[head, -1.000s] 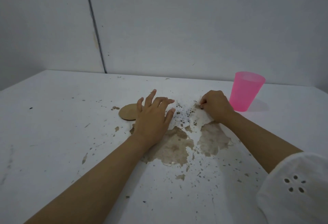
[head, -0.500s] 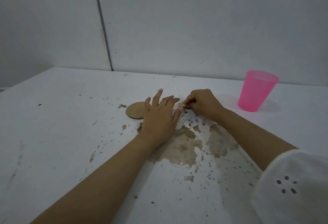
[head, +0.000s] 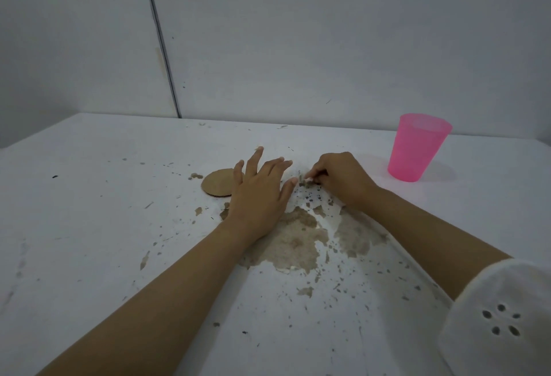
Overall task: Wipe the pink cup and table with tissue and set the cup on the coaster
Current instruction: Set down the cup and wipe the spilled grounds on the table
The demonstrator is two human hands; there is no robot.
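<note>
Centre of the frame, on a white table (head: 89, 197) blotched with brown stains (head: 298, 241) and dark specks, two bare forearms reach forward. The left hand (head: 259, 197) lies flat, fingers straight and spread, gripping nothing; its outer edge overlaps the right rim of a round brown coaster (head: 216, 186). The right hand (head: 343, 180), just to the right, is curled, its fingertips pinching a small pale wad that looks like the tissue (head: 307, 179), though it is too small to be sure.

Over the last second this hand has slid leftward across the specks, away from the pink cup (head: 419, 147), until the wad almost meets the left thumb. The left hand and coaster have kept their places. The cup stands upright, right of centre near the wall, well apart from both hands and not on the coaster.

Table wiping seems under way. The large stain lower in the frame looks untouched, and wiping and placing the cup remain to do. A white sleeve (head: 501, 316) fills the lower right corner.
</note>
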